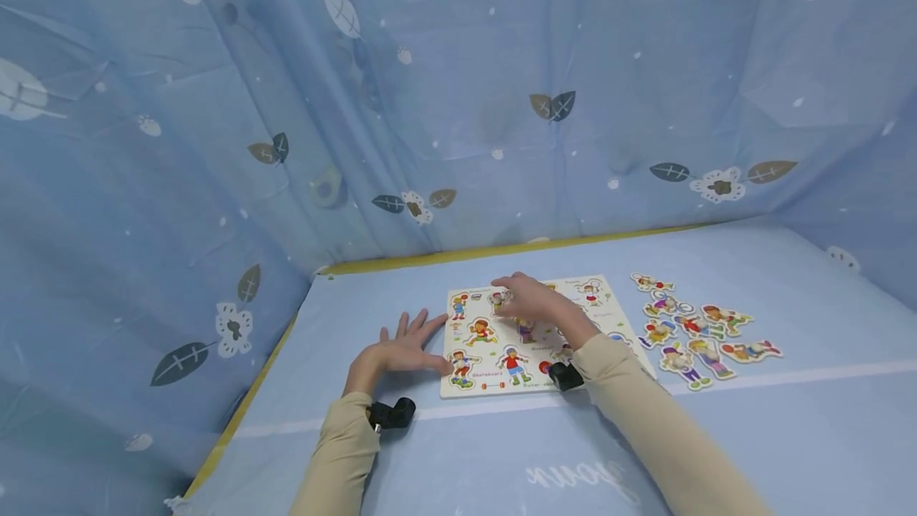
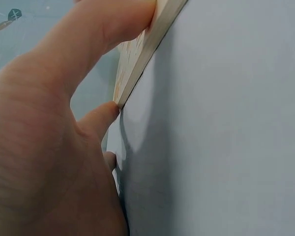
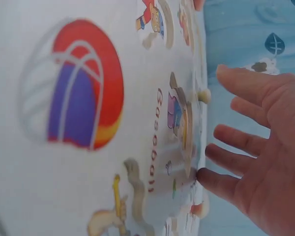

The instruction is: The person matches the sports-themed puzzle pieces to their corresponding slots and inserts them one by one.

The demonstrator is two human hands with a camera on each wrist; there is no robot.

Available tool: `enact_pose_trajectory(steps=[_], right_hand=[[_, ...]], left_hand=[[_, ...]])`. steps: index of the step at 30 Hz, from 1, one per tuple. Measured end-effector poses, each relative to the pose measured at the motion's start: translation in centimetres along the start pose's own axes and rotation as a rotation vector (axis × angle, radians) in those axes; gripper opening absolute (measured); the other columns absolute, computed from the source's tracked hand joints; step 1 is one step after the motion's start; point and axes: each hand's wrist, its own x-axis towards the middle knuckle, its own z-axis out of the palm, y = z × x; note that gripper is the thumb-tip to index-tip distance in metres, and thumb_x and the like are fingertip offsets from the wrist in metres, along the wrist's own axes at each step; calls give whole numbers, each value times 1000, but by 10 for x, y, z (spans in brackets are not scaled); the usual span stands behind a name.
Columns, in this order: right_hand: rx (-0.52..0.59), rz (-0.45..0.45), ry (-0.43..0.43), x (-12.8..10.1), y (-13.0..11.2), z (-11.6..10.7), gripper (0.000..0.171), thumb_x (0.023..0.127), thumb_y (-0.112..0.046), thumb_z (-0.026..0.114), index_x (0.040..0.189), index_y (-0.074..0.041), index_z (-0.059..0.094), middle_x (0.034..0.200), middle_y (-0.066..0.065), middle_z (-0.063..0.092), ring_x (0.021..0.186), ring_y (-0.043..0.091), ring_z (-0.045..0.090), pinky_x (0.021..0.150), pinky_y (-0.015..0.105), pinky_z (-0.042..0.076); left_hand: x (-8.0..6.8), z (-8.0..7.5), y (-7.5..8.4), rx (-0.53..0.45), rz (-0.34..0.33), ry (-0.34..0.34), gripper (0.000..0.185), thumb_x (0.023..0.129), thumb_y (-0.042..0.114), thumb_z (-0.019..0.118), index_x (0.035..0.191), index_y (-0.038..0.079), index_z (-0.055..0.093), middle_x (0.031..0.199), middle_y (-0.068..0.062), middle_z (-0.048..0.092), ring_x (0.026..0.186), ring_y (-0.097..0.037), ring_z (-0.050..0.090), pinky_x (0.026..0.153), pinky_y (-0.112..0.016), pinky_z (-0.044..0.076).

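Left hand (image 1: pixel 401 350) flat on the desk (image 1: pixel 788 420), fingers spread and straight, gripping nothing; thumb and fingertips press against the left edge of the board (image 1: pixel 494 357). Left wrist view confirms it: thumb (image 2: pixel 103 29) on the board's edge (image 2: pixel 147 49), fingers against its side.

Right hand (image 1: pixel 533 305) over the board's upper middle, fingers relaxed and apart, not clamped on anything. Right wrist view: fingertips (image 3: pixel 211 177) touch a baseball piece (image 3: pixel 179 128) with a small peg, seated next to the printed word "Baseball". Whether any finger pinches the peg, can't tell.

Board lies flat on the desk, central, just beyond a white line (image 1: pixel 752 377) printed across the cloth. Its recesses hold figure pieces: several down the left column and along the bottom row, including a skateboard one (image 1: pixel 462 365) at the bottom-left corner. A printed ball graphic (image 3: pixel 83 88) shows on the board surface.

Loose pieces (image 1: pixel 698 329) lie in a cluster on the desk right of the board, well apart from both hands, none touching the board.

Blue leaf-print curtain (image 1: pixel 458 102) hangs behind the board and to its left.
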Motion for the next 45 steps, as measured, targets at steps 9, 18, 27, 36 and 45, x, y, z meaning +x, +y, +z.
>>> enact_pose_trajectory(steps=[9,18,27,36,45], right_hand=[[9,-110,25,-14,-4,-7,57,96,-23,63,147,-3,44,139,22,51,127,36,51,107,51,42],[7,-147,59,-43,-5,-17,58,97,-22,62,149,-5,42,141,20,51,130,37,50,107,52,42],[-40,-139,78,-68,8,-26,56,98,-23,63,147,-5,44,142,19,52,132,38,49,107,53,41],[-43,-93,110,-89,20,-49,54,97,-22,64,146,-7,47,139,20,52,128,40,51,103,57,44],[-26,-72,154,-101,38,-72,57,97,-20,63,148,-4,42,141,25,51,131,43,48,105,60,41]], left_hand=[[0,0,0,3,-6,-4,107,71,67,69,159,33,20,167,-10,1,150,-42,-11,113,-71,-5],[2,1,-3,20,-4,9,106,71,69,69,158,33,21,167,-11,2,150,-43,-9,113,-72,-3],[0,0,0,22,-9,10,107,70,67,69,159,33,20,167,-11,4,151,-43,-8,113,-72,-1],[1,0,1,17,-15,5,107,70,68,69,159,32,20,167,-12,5,150,-44,-7,113,-72,-2],[2,1,-1,12,-16,0,107,70,69,69,159,34,20,167,-11,4,150,-43,-8,113,-71,-3]])
